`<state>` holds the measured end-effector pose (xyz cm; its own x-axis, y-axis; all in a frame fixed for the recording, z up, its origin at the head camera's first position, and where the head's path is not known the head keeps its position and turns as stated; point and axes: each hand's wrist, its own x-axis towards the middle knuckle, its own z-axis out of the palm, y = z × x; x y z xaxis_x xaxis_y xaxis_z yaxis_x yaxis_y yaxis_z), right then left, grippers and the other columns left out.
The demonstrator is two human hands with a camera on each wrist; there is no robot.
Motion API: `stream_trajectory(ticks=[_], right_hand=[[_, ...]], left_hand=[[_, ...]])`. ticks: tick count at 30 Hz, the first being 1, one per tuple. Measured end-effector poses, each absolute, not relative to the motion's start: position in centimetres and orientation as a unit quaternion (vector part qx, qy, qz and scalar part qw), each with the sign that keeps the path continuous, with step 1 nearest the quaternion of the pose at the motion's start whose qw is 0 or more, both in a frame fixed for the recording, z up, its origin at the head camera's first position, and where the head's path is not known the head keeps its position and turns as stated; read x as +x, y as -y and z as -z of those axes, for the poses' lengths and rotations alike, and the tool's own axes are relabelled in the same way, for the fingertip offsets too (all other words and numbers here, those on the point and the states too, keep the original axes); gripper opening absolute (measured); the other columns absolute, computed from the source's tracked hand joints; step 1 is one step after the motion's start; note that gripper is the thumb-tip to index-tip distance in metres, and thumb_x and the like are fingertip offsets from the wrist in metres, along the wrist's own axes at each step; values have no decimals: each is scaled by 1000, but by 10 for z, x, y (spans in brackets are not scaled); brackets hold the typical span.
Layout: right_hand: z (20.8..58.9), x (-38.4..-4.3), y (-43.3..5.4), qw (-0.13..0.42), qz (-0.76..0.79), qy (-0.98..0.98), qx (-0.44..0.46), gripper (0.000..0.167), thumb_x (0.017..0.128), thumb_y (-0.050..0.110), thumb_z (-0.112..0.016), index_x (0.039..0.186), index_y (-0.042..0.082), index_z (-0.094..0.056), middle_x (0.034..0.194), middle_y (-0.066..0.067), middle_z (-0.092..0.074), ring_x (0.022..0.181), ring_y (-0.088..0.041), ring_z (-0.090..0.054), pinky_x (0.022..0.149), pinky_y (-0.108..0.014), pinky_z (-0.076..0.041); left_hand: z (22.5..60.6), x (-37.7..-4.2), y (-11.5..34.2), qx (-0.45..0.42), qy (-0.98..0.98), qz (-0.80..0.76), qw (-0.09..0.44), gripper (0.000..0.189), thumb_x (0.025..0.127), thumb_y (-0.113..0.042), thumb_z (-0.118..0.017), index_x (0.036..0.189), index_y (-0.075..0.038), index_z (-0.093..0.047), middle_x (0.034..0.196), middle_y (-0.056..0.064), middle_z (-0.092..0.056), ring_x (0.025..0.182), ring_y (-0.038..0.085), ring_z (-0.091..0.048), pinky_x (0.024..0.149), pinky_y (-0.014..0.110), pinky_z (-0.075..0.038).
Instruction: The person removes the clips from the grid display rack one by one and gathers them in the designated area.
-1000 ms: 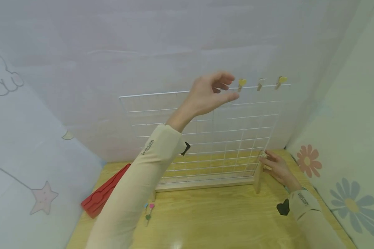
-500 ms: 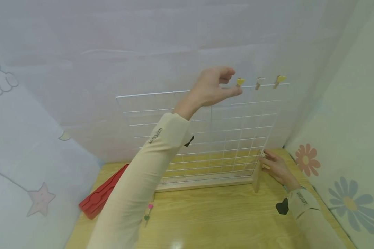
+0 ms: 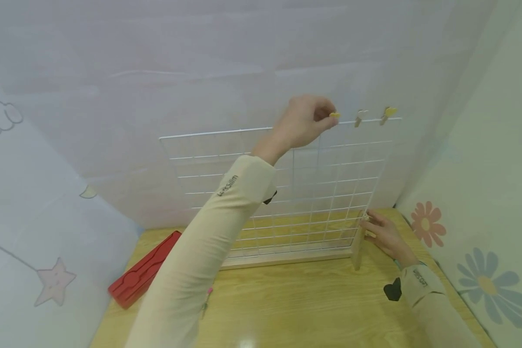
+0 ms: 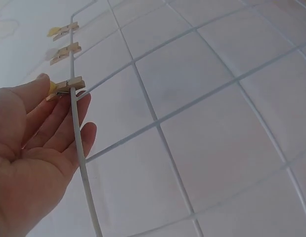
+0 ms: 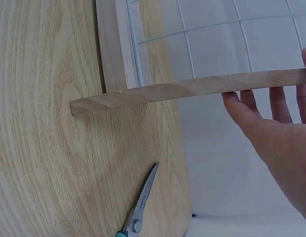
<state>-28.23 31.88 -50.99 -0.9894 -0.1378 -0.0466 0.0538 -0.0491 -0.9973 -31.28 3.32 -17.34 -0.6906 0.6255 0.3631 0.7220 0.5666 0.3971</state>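
Note:
My left hand [image 3: 302,121] is at the top bar of a white wire grid panel [image 3: 313,203]. Its thumb and fingers pinch a small wooden clothespin [image 4: 68,86] with a yellow heart, which straddles the bar. Farther along hang a clothespin with a white heart [image 3: 359,117] and another with a yellow heart [image 3: 388,115]. Low on the right, my right hand [image 3: 387,237] grips the wooden side post [image 5: 187,89] of the grid's stand. Fingertips rest along the post's outer face, and one fingertip shows past its other side.
On the wooden table [image 3: 287,304], a red tray [image 3: 143,273] lies at the left. Small clips with a pink heart [image 3: 210,291] lie partly hidden behind the left sleeve. Scissors with a serrated blade [image 5: 147,190] lie near the right hand. Patterned cloth walls surround the table.
My left hand has moved slightly right, and its thumb and fingers have closed on the nearest yellow-heart clothespin, whose heart has tipped. The right hand keeps its place at the post.

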Motion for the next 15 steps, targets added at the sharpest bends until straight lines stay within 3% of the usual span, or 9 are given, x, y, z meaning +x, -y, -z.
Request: stream_trajectory(ticks=[3, 15], right_hand=[[510, -282, -318, 64, 725, -685, -32, 78, 99, 14, -54, 150, -3, 2, 150, -32, -9, 102, 4, -53, 105, -61, -25], [511, -282, -321, 73, 722, -687, -36, 80, 99, 15, -55, 150, -3, 4, 149, -31, -11, 104, 2, -53, 105, -56, -31]], left_hand=[[174, -312, -35, -385, 876, 271, 104, 20, 96, -24, -60, 108, -10, -67, 101, -2, -68, 91, 7, -62, 81, 16, -46], [180, -312, -39, -376, 865, 306, 129, 15, 95, -21, -62, 101, -10, -69, 93, -1, -68, 86, 7, -63, 79, 16, -47]])
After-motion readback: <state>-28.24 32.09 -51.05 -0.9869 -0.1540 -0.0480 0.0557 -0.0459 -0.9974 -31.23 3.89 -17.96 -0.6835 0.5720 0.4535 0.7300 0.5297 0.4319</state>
